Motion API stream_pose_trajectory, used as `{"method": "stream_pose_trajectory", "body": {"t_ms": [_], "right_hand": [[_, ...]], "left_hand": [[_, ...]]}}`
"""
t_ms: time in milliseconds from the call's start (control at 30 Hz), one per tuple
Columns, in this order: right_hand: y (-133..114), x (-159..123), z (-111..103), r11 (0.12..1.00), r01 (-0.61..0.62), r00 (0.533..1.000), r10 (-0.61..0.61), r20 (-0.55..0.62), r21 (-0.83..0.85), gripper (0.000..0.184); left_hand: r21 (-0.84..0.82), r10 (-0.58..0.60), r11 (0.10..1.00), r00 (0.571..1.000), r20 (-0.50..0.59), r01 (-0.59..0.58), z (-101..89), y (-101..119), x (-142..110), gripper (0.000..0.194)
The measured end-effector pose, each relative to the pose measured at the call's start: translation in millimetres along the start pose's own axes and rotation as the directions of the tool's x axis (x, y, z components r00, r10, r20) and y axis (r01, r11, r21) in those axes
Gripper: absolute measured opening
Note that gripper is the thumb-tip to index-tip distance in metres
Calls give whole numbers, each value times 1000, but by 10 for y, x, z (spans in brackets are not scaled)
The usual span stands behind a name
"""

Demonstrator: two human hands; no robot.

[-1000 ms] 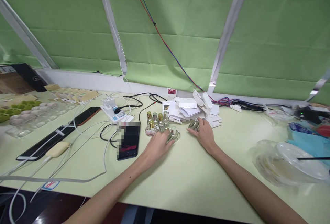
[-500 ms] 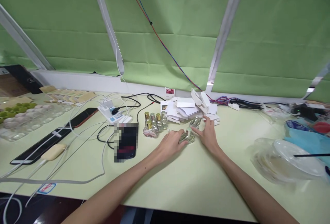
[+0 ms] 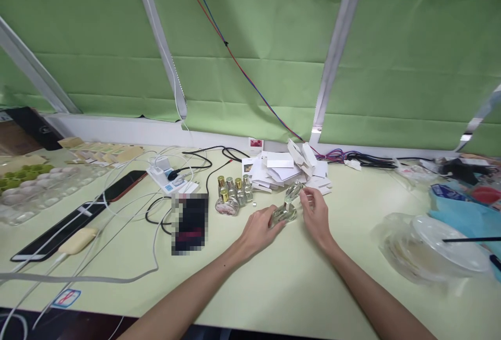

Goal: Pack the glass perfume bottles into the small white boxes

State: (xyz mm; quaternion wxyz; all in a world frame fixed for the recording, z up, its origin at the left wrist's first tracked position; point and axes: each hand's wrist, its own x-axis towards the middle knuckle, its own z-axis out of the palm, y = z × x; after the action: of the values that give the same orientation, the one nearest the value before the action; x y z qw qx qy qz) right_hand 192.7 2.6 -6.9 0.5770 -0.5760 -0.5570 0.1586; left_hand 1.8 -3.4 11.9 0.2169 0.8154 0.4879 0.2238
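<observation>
My left hand [image 3: 259, 229] curls round the left side of a clear glass perfume bottle [image 3: 285, 213], its thumb low along the front. That bottle stands upright on the table and has a pale greenish top. Just behind it a second clear glass bottle [image 3: 293, 190] looks tilted. My right hand [image 3: 315, 214] is beside both bottles on the right, fingers bent together, their tips close to the rear bottle; what they hold, if anything, I cannot make out. To the left stands a group of several small perfume bottles [image 3: 238, 190] with gold and silver caps.
Behind the bottles lies a heap of white boxes and papers [image 3: 279, 168]. A phone [image 3: 191, 220], partly blurred, lies left of my left hand. Cables and a power strip [image 3: 168, 177] spread farther left. A bagged plastic tub [image 3: 450, 238] sits at the right.
My right hand has drawn its thumb back from the front bottle's top, and its fingers have bent inward. The left hand keeps to the front bottle. The view has shifted slightly.
</observation>
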Motion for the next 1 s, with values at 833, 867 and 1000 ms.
{"method": "stream_pose_trajectory", "body": {"t_ms": [833,867,1000], "right_hand": [[-115,-70,142,856,517,853,-517,78,12,15],[-117,-61,144,854,520,850,-520,90,21,15],[-125,-22,141,851,523,840,-524,142,52,16]], "left_hand": [[-253,80,962,991,-111,-106,41,17,57,28],[-263,91,957,989,-120,-120,47,8,59,28],[-300,115,941,982,-149,-155,79,-33,65,28]]}}
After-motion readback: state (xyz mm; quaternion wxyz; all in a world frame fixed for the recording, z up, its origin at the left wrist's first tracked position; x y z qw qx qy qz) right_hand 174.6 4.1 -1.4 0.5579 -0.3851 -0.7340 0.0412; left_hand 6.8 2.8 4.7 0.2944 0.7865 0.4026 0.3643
